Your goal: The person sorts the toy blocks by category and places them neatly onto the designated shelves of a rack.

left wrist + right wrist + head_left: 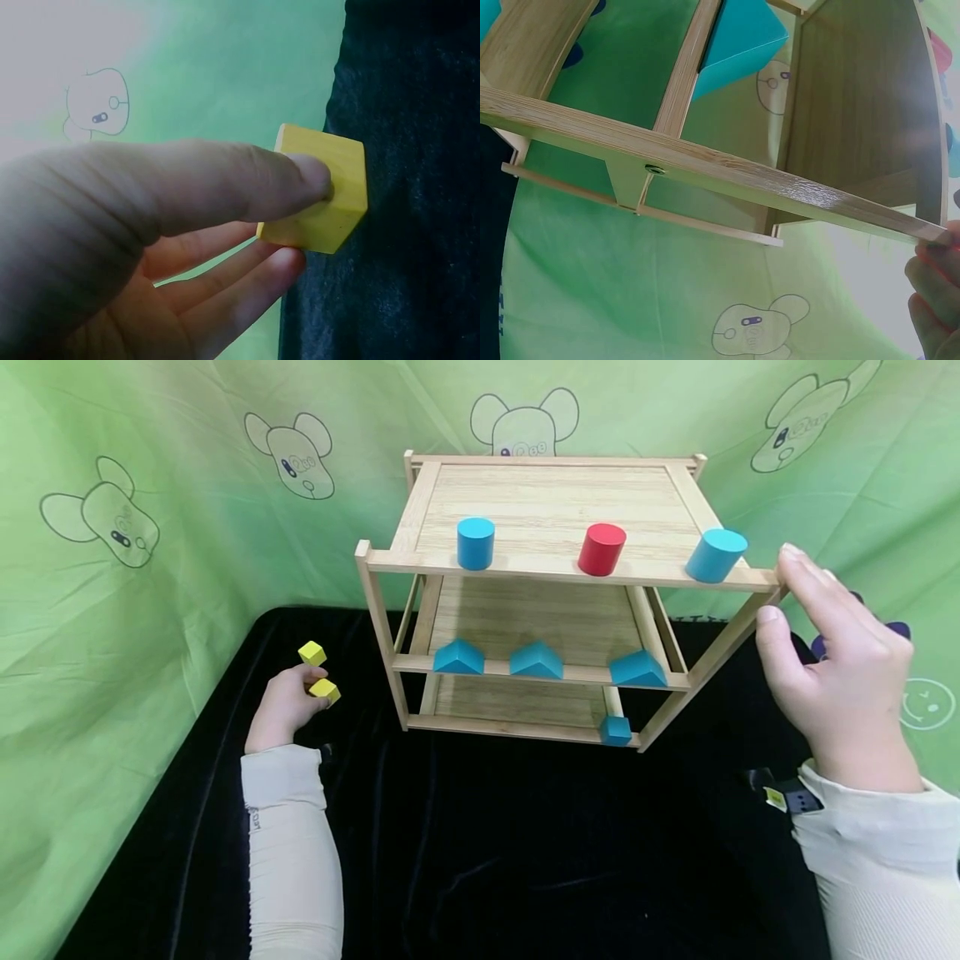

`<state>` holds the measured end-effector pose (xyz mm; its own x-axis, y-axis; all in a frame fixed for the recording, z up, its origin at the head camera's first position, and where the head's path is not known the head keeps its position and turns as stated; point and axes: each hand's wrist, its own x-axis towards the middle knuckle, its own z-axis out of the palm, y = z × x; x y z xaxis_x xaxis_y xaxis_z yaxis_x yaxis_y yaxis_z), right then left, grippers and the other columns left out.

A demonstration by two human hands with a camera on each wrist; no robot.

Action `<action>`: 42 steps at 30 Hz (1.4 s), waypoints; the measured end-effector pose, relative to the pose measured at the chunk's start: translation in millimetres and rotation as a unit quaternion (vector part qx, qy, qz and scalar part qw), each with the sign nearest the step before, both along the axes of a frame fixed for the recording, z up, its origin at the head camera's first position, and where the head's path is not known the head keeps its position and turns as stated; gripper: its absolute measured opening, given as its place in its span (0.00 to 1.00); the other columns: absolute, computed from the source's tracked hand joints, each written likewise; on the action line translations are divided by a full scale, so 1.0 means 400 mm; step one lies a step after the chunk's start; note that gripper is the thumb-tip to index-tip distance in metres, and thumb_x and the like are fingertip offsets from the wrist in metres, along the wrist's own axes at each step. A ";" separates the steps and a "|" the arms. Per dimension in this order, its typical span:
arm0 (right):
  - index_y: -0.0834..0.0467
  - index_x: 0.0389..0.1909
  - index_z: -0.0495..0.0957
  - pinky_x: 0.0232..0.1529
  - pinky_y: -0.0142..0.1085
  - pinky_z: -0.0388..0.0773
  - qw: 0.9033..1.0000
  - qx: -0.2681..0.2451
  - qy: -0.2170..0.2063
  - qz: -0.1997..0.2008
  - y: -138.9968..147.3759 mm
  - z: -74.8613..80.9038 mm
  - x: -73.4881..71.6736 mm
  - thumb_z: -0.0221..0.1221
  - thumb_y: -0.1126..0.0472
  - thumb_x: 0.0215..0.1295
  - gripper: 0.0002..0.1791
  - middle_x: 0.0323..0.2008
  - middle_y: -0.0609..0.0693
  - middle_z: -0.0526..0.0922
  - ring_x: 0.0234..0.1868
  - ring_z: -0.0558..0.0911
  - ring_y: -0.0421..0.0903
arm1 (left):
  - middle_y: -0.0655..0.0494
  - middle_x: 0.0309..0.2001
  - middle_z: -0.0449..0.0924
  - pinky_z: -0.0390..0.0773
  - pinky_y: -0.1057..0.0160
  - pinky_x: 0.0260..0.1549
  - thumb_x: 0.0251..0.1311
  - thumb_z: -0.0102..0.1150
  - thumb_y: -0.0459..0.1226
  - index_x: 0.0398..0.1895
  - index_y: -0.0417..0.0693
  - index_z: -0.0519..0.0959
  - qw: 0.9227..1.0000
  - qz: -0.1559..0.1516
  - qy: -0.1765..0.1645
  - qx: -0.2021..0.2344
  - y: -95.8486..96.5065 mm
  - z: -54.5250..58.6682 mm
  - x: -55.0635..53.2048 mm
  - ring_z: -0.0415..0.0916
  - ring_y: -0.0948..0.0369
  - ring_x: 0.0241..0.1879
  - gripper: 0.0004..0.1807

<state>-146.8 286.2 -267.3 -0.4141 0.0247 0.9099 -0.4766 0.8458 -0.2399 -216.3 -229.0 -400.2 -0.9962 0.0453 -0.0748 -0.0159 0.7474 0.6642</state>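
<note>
In the head view my left hand (pixel 288 706), low at the left over the black cloth, pinches a yellow cube (pixel 325 691) between thumb and fingers. The left wrist view shows the thumb (pixel 300 176) lying across the cube's (pixel 346 161) face. A second yellow cube (pixel 312 652) is just beyond those fingers. My right hand (pixel 847 668) is at the top right corner of a three-tier wooden shelf (pixel 555 497), thumb and index finger on either side of the corner post. In the right wrist view, fingers (pixel 934 281) meet the end of the post.
Along the top tier's front stand a blue cylinder (pixel 476 545), a red cylinder (pixel 602 550) and another blue cylinder (pixel 716 557). Three blue triangular blocks (pixel 536 661) line the middle tier's front edge. A blue cube (pixel 616 732) sits at the bottom right. Green curtain (pixel 187 568) hangs behind.
</note>
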 end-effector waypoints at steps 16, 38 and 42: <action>0.60 0.54 0.85 0.65 0.33 0.72 1.000 -0.005 0.003 -0.002 -0.003 0.000 0.003 0.56 0.53 0.64 0.23 0.53 0.55 0.85 0.57 0.83 0.50 | 0.32 0.59 0.76 0.76 0.43 0.57 0.65 0.60 0.26 0.64 0.30 0.73 0.999 -0.053 0.003 0.002 0.016 0.038 0.008 0.76 0.40 0.56 0.24; 0.59 0.55 0.85 0.62 0.25 0.70 1.000 -0.003 -0.001 -0.002 -0.002 0.001 0.002 0.57 0.52 0.64 0.23 0.54 0.54 0.84 0.58 0.82 0.50 | 0.36 0.52 0.80 0.78 0.45 0.56 0.61 0.64 0.25 0.59 0.30 0.75 0.992 -0.128 0.013 0.017 0.068 0.114 0.041 0.79 0.42 0.53 0.22; 0.59 0.55 0.85 0.62 0.25 0.70 1.000 -0.003 -0.002 -0.001 -0.001 0.001 0.000 0.57 0.52 0.64 0.23 0.54 0.53 0.84 0.58 0.82 0.50 | 0.36 0.52 0.81 0.77 0.44 0.57 0.61 0.64 0.24 0.59 0.30 0.75 0.990 -0.138 0.007 0.014 0.080 0.128 0.047 0.79 0.42 0.54 0.22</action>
<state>-146.8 285.8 -267.1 -0.4176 0.0303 0.9081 -0.4736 0.8457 -0.2460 -197.4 -196.9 -349.1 -0.9467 0.3174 -0.0552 0.1959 0.7033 0.6833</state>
